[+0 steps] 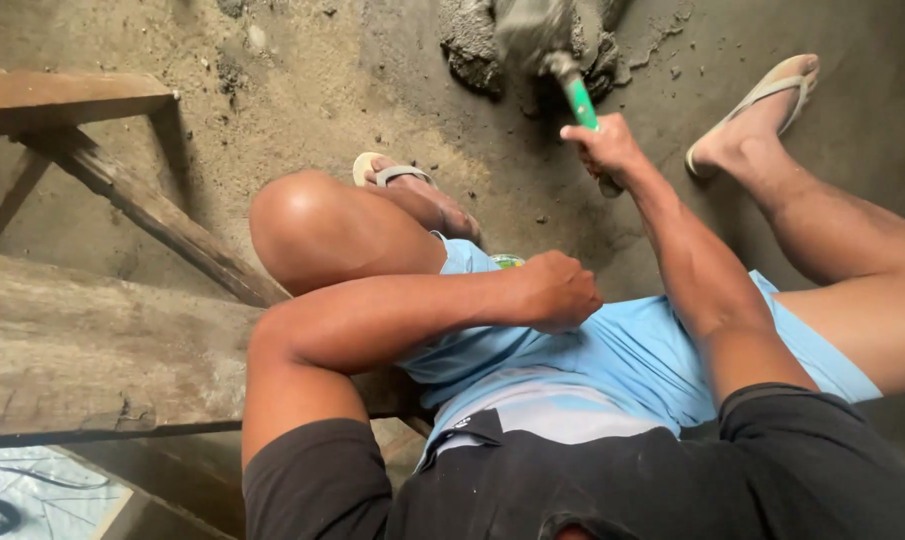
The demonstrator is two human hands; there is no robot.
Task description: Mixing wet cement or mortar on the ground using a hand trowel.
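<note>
My right hand (604, 146) grips the green handle of a trowel (572, 88), arm stretched forward. The trowel's blade, blurred and coated grey, is down in a heap of wet mortar (472, 50) on the floor at the top of the view. My left hand (560, 290) is closed in a fist and rests on my lap, on the light blue shorts (612, 360), with nothing seen in it. I sit with knees apart, a flip-flop on each foot.
A rough wooden plank bench (82, 340) and its slanted brace (152, 215) stand at the left. Sandy, dusty concrete floor (302, 90) surrounds the mortar heap. My right foot (752, 110) lies beside the heap at the upper right.
</note>
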